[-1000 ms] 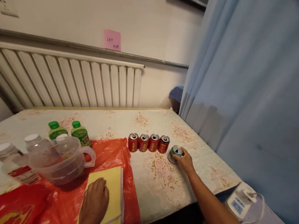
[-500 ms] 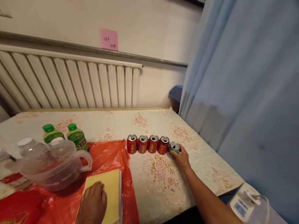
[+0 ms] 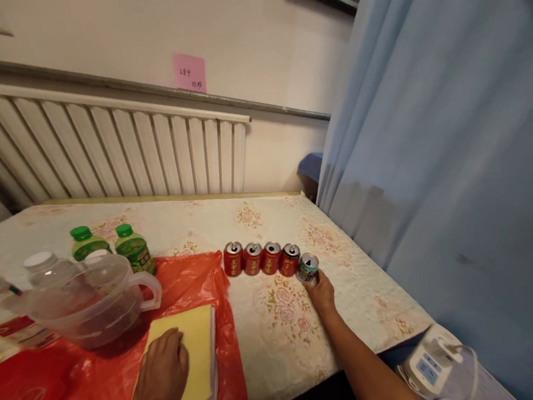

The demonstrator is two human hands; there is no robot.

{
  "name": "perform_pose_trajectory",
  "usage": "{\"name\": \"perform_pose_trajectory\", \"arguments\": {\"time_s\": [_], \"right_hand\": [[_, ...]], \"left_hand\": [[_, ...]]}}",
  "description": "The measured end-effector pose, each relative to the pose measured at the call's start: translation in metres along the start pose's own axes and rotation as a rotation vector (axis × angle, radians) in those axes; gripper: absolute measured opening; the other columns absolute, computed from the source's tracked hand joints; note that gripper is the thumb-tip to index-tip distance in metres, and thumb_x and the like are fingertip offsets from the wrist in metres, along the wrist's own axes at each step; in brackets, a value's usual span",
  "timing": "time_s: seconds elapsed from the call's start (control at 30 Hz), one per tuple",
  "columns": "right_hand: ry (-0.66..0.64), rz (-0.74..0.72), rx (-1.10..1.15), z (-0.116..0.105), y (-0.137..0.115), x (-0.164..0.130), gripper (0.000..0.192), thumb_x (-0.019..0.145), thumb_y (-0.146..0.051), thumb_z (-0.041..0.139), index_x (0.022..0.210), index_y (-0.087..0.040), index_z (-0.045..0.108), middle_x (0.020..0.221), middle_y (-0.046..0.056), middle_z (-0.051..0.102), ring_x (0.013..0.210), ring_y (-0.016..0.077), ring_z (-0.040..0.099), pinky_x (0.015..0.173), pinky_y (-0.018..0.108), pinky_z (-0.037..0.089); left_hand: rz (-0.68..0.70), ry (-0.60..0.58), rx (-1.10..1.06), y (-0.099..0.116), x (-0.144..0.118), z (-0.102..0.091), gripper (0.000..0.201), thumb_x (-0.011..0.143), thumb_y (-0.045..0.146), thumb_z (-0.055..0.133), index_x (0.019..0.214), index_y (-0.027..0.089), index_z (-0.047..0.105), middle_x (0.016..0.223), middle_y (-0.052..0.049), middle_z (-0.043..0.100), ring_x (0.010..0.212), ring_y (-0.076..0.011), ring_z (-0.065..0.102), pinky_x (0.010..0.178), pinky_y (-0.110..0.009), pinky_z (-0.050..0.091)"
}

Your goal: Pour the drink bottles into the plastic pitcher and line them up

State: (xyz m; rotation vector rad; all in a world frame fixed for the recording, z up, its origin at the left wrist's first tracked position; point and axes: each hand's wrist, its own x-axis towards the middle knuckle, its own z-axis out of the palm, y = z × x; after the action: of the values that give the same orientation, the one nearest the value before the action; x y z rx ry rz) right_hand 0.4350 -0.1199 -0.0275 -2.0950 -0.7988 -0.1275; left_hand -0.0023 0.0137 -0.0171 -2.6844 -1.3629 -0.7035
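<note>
While right hand (image 3: 322,293) grips, green can (image 3: 307,267) seemingly upright

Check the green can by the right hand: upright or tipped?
Upright. The green can stands on its base with its silver top facing up, at the end of the row of red cans, the right hand at its side.

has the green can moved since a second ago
Yes. The green metal can has slid left, closing its earlier gap to the row of four red cans; it now stands against the rightmost one, with the right hand on it.
</note>
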Motion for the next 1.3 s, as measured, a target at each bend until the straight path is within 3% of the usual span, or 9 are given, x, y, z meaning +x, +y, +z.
{"name": "perform_pose_trajectory", "arguments": {"time_s": [0.43,1.3], "right_hand": [[0.017,0.008,-0.121,0.0001,-0.0021,0.0021,0.048,0.070,-0.031,0.068,0.115,-0.016,0.062,0.103,0.012,0.071,0.096,0.0277,0.063,0.079,0.030,0.045],[0.013,0.002,-0.106,0.0018,-0.0019,0.0025,0.046,0.073,-0.032,0.065,0.116,-0.017,0.062,0.104,0.012,0.071,0.095,0.0271,0.064,0.079,0.030,0.045]], "left_hand": [[0.011,0.026,-0.018,-0.0043,-0.0001,0.0062,0.026,0.088,0.026,0.041,0.107,0.017,0.056,0.116,-0.011,0.064,0.106,-0.0273,0.058,0.099,-0.043,0.043],[-0.008,0.006,-0.013,-0.0019,-0.0009,0.0025,0.025,0.089,0.024,0.041,0.108,0.016,0.055,0.117,-0.012,0.063,0.110,-0.0275,0.056,0.100,-0.043,0.042]]}}
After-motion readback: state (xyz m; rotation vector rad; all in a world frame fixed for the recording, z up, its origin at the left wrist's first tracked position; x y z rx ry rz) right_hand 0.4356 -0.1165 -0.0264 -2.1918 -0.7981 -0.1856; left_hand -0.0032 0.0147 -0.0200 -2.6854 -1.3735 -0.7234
